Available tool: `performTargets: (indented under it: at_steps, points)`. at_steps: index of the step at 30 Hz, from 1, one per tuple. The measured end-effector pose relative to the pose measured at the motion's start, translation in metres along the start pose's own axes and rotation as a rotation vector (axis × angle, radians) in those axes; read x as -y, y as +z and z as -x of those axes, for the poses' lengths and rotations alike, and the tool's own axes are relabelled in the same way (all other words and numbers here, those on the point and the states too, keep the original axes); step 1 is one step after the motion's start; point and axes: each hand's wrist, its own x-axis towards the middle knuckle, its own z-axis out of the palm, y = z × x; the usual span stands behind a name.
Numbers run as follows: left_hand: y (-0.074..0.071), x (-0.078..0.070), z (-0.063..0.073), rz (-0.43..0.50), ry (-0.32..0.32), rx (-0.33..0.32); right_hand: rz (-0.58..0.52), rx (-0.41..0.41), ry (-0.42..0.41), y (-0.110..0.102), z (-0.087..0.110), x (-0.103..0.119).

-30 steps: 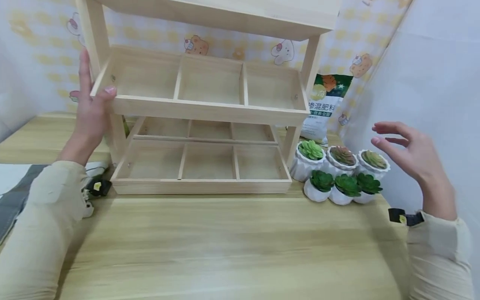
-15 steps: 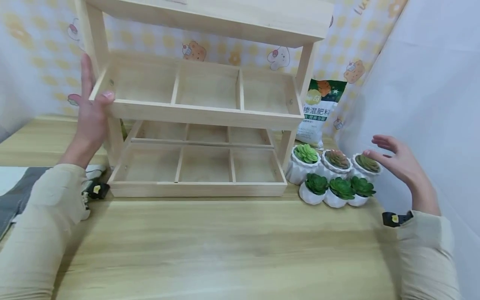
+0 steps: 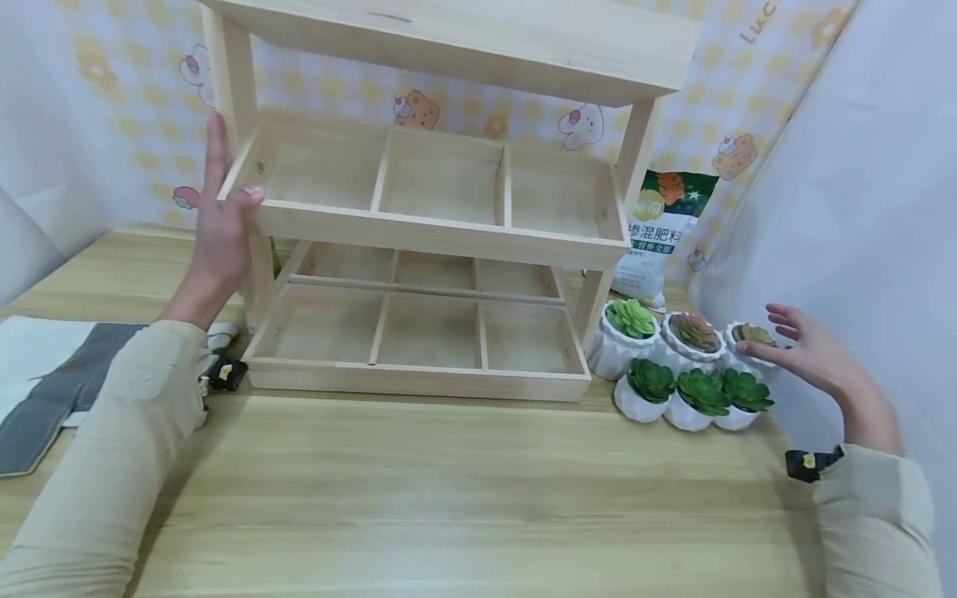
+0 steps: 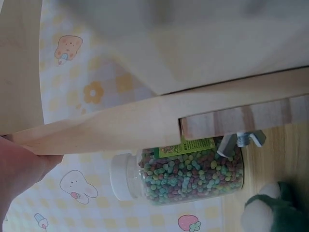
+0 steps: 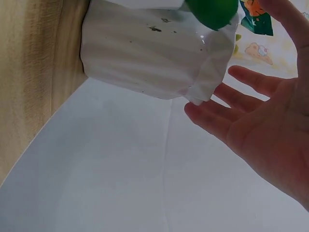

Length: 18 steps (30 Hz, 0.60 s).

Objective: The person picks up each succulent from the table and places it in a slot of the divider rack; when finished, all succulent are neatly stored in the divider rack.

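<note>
A three-tier wooden planter shelf point(image 3: 441, 235) with divided trays stands on the table. My left hand point(image 3: 224, 237) holds its left side at the middle tray, thumb over the tray's front corner and fingers extending up beside the upright. In the left wrist view, part of that hand point(image 4: 21, 169) meets the wooden side piece point(image 4: 111, 121). My right hand point(image 3: 822, 353) is at the back right potted succulent point(image 3: 753, 335), fingers spread and thumb over the plant. Seen from the right wrist, its fingertips are right at the scalloped rim of the white pot point(image 5: 154, 58).
More succulents in white pots point(image 3: 699, 392) cluster right of the shelf, before a fertilizer bag point(image 3: 658, 237). A jar of coloured pellets point(image 4: 193, 176) stands behind the shelf's left side. Grey and white cloth point(image 3: 67, 374) lies at left on the wooden table point(image 3: 449, 498).
My right hand has come down and inward to the back right succulent. The left hand keeps its place on the shelf, while the head view has shifted slightly.
</note>
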Motion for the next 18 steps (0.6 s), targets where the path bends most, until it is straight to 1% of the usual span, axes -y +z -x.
performTargets:
  at_steps: [1,3,5,7,9,11,13,17,18]
  points:
    - [0.0,0.0,0.001,-0.004,0.0,0.0,0.022,-0.007,0.021,0.002,-0.001,0.0]
    - [-0.001,0.001,0.002,0.007,0.001,-0.001,0.003,0.03,0.001,0.003,-0.002,0.0]
    - [-0.001,0.002,0.005,0.024,-0.004,-0.005,0.025,0.055,0.017,0.005,-0.001,0.003]
    - [0.0,0.004,0.007,0.017,-0.016,-0.012,0.046,0.08,0.03,0.006,0.001,0.005]
    - [0.003,0.005,0.008,0.01,-0.02,-0.019,0.047,0.11,0.026,0.007,0.004,0.007]
    - [0.005,0.006,0.008,-0.008,-0.016,-0.024,0.05,0.114,0.031,0.008,0.007,0.007]
    - [0.007,0.006,0.006,-0.028,0.002,-0.031,0.04,0.108,0.035,0.009,0.007,0.006]
    - [0.006,0.004,0.003,-0.032,0.006,-0.037,0.033,0.111,0.048,0.012,0.003,0.006]
    - [0.006,0.004,0.003,-0.018,0.008,-0.039,0.037,0.113,0.054,0.012,0.002,0.006]
